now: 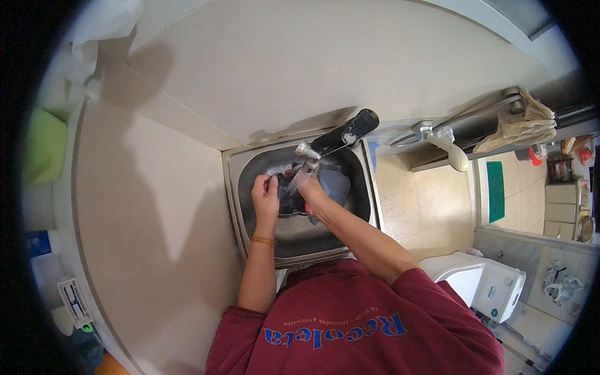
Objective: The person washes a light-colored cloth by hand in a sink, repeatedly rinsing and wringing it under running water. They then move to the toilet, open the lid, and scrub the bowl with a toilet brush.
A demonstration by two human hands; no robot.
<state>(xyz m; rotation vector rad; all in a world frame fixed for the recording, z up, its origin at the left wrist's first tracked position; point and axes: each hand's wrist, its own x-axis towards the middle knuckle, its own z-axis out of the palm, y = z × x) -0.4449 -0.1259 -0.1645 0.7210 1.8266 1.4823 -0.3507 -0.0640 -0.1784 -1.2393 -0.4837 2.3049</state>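
Over a stainless steel sink (304, 241), my left hand (266, 194) grips one side of a dark wet cloth (290, 199). My right hand (310, 194) holds the cloth's other side, its fingers partly hidden by the tap spout and the falling water. The tap (308, 154) has a metal spout and is running; its stream (296, 182) lands on the cloth between my hands. A grey-blue cloth (333, 183) lies in the basin just right of my right hand.
A black cylindrical fixture (349, 131) rises behind the tap. At right, a cream shower head (447, 152) hangs on the wall near a beige cloth (520, 122). A white toilet (473, 276) stands to the lower right. A tiled wall (140, 211) borders the sink's left.
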